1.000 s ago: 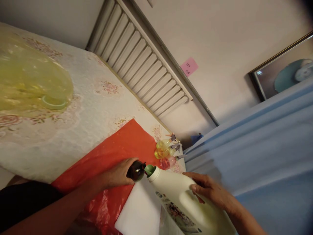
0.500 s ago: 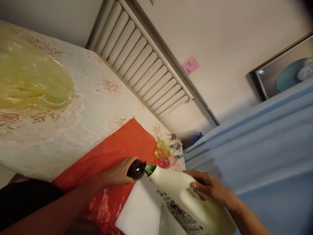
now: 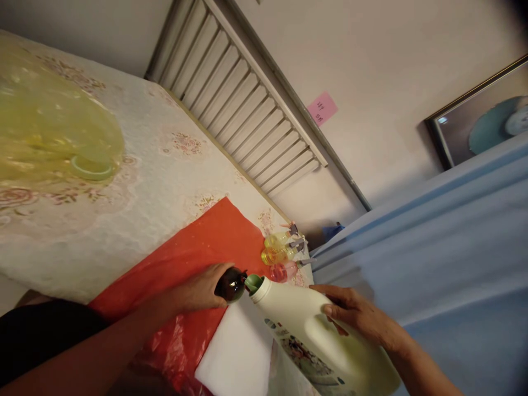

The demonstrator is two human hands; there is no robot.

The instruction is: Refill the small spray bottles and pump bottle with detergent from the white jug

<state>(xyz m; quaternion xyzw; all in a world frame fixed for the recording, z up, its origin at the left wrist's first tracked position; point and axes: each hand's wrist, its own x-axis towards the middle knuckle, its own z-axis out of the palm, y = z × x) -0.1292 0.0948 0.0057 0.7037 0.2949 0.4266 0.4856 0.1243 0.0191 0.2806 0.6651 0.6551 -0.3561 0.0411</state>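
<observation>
My left hand (image 3: 210, 289) is wrapped round a small dark brown bottle (image 3: 231, 285) above a red plastic sheet (image 3: 206, 236). Its mouth meets the green spout (image 3: 253, 283) of a large pale detergent jug (image 3: 297, 308). The jug is tilted toward the bottle and has a printed picture label. My right hand (image 3: 355, 316) grips the jug's handle. Whether liquid is flowing cannot be made out. Just beyond the spout stand several small spray bottles, among them a yellow one (image 3: 270, 256) and a pink one (image 3: 282, 271).
A floral tablecloth (image 3: 157, 192) covers the table. A yellow plastic bag (image 3: 53, 121) lies at the left. White folded material (image 3: 237, 352) sits below the jug. Behind are a radiator (image 3: 243, 104), a pink note (image 3: 322, 109) and a framed picture (image 3: 437, 144). Blue cloth (image 3: 445, 247) hangs at the right.
Both hands, the bottle and the jug hold nearly the same positions. Only a very slight shift of the view shows.
</observation>
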